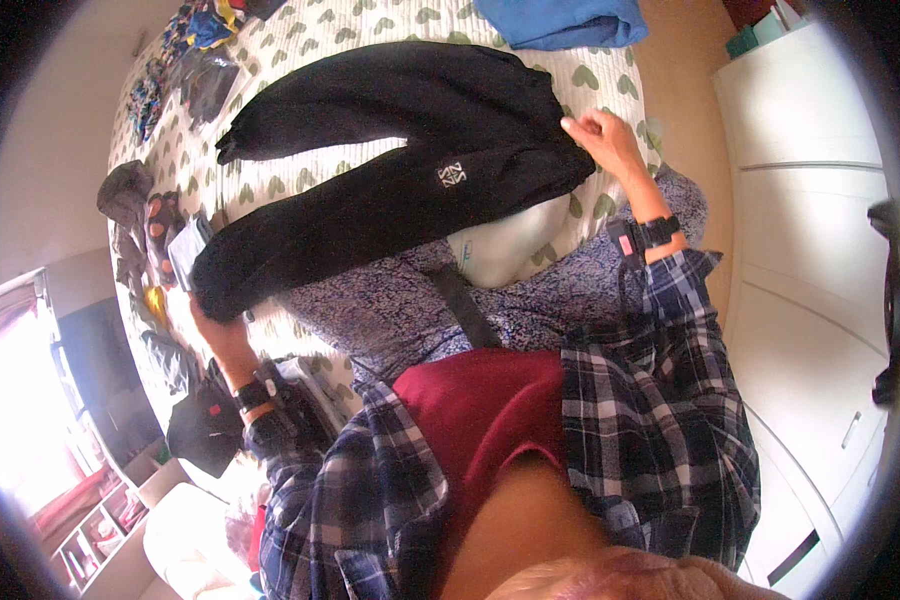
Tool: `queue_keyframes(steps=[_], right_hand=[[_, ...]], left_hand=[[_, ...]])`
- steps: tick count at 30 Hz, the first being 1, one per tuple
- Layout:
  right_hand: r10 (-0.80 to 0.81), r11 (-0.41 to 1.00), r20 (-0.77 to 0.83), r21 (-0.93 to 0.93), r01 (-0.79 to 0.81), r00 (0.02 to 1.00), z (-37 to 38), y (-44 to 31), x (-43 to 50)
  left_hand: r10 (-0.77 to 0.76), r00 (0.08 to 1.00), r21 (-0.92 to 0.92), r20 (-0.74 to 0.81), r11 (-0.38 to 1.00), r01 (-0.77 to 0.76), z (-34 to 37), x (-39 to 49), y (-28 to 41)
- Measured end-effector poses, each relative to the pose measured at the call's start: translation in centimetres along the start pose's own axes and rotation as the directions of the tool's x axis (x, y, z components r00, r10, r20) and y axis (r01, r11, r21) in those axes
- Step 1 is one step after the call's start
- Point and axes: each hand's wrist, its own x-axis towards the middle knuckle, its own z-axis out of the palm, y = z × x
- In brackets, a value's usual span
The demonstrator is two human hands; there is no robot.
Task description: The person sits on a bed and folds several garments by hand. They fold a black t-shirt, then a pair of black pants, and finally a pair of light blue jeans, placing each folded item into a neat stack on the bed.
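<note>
Black sweatpants (pixel 390 187) with a white emblem on one leg lie spread across the bed in front of me, their legs pointing left. My left hand (pixel 214 330) is at the end of the nearer leg; the fabric hides its fingers, so its grip does not show. At the waistband end, my right hand (pixel 604 139) has its fingers curled and its thumb tip at the fabric edge. Whether it pinches the cloth is unclear. Part of a pale printed item (pixel 506 244) shows between the sweatpants and my patterned trouser legs (pixel 390 300).
A bedspread with green hearts (pixel 300 180) covers the bed. Folded blue cloth (pixel 570 22) lies at the far edge. Clothes in clear plastic (pixel 206 86) and a heap of garments (pixel 127 195) are on the left. White drawers (pixel 802 217) stand to the right.
</note>
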Motion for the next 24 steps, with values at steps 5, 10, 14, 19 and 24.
queue_keyframes(steps=[5,10,14,19,24], right_hand=[[0.063,0.992,0.060,0.104,-0.069,0.996,2.3,-0.3,6.1],[0.210,0.886,0.001,0.424,-0.190,0.978,4.7,-0.4,10.3],[0.480,0.402,0.037,0.879,-0.257,0.877,4.2,2.3,13.9],[0.491,0.324,0.015,0.925,-0.198,0.871,5.6,4.5,15.4],[0.269,0.518,0.331,0.742,-0.426,0.905,1.5,3.6,9.1]], left_hand=[[-0.372,0.924,-0.502,-0.083,0.817,0.284,2.1,0.7,5.5],[-0.160,0.987,-0.284,-0.006,0.947,0.151,2.3,-0.9,6.3],[-0.285,0.949,-0.288,-0.139,0.928,0.236,1.1,0.1,6.2],[-0.251,0.962,-0.245,-0.105,0.944,0.220,-0.4,1.6,4.5],[-0.118,0.975,0.102,-0.188,0.985,0.139,-4.1,1.9,1.1]])
